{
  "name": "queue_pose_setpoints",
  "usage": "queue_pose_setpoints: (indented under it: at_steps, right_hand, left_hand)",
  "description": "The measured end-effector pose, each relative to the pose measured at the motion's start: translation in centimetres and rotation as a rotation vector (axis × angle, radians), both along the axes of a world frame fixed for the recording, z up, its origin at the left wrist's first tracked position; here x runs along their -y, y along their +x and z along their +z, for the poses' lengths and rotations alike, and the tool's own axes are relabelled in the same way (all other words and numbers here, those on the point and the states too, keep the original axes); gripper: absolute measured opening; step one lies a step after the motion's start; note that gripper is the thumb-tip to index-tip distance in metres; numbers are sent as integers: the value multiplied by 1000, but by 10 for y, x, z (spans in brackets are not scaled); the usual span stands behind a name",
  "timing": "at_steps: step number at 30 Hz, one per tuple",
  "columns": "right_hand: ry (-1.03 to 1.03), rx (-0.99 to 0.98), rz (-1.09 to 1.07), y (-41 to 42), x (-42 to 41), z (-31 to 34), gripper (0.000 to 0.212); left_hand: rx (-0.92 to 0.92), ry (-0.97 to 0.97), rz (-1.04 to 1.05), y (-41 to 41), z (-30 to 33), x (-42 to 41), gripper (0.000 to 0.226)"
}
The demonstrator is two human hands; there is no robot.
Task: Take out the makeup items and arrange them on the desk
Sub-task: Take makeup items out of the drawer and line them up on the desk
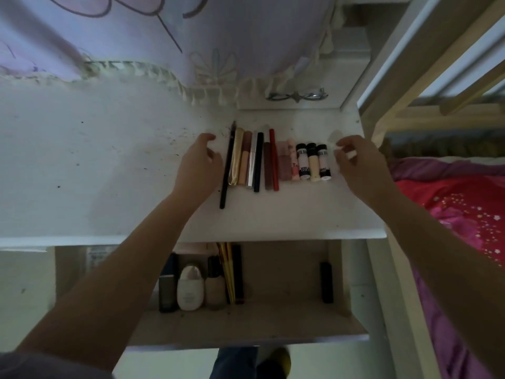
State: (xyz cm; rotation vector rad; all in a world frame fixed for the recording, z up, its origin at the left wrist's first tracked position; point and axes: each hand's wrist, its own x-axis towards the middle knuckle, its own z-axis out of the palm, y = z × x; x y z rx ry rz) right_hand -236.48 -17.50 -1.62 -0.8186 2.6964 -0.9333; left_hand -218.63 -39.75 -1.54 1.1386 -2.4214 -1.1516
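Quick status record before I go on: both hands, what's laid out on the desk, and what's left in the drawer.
left hand: open, empty, beside the long black pencil
right hand: pinching a small white item
desk: one row of upright-lying makeup sticks and tubes, ending in three black-capped tubes
open drawer: several items left, including a white bottle and a dark stick
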Motion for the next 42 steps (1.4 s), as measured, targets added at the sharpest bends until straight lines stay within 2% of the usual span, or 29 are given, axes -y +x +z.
queue_pose_setpoints:
  at_steps: [3, 5, 7, 9, 12, 14, 19, 22, 25, 28, 33, 35, 39, 42]
  right_hand:
    - [-111, -114, 90, 46, -39, 7, 16]
    - [-34, -57, 199, 91, -67, -3, 16]
    - [212, 6, 357, 124, -87, -29, 18]
    - [539, 3, 484, 142, -99, -58, 28]
    - [825, -232, 579, 155, -99, -78, 35]
    - [941, -339, 564, 160, -98, -87, 27]
    - [1092, -368, 596, 162, -103, -107, 32]
    - [1040, -368, 597, 162, -99, -99, 27]
    - [921, -372, 561, 158, -93, -87, 25]
    - [927, -140, 592, 153, -92, -92, 30]
    - [830, 126, 635, 148, -93, -94, 28]
    - [707, 168, 643, 145, -93, -81, 25]
    - [238, 194, 498, 104, -82, -13, 14]
    - [40, 185, 362, 49, -64, 43, 19]
  left_hand:
    - [-199, -277, -77, 66, -5, -32, 18]
    - [-184, -305, -227, 113, -18, -67, 17]
    - [-21, -340, -420, 145, -47, -97, 21]
    - [245, -297, -524, 153, -79, -114, 33]
    - [520, -325, -509, 135, -113, -118, 61]
    - [572, -374, -477, 119, -126, -118, 63]
    - [636, -413, -465, 109, -137, -123, 43]
    - [528, -377, -398, 111, -132, -121, 44]
    - [398, -128, -275, 119, -122, -124, 37]
    - [256, 13, -296, 134, -109, -128, 29]
    - [58, -56, -268, 144, -75, -121, 23]
    - [-78, -65, -217, 141, -48, -110, 24]
    - [-333, -148, -91, 117, 12, -57, 38]
    - [-281, -147, 29, 75, 29, 0, 24]
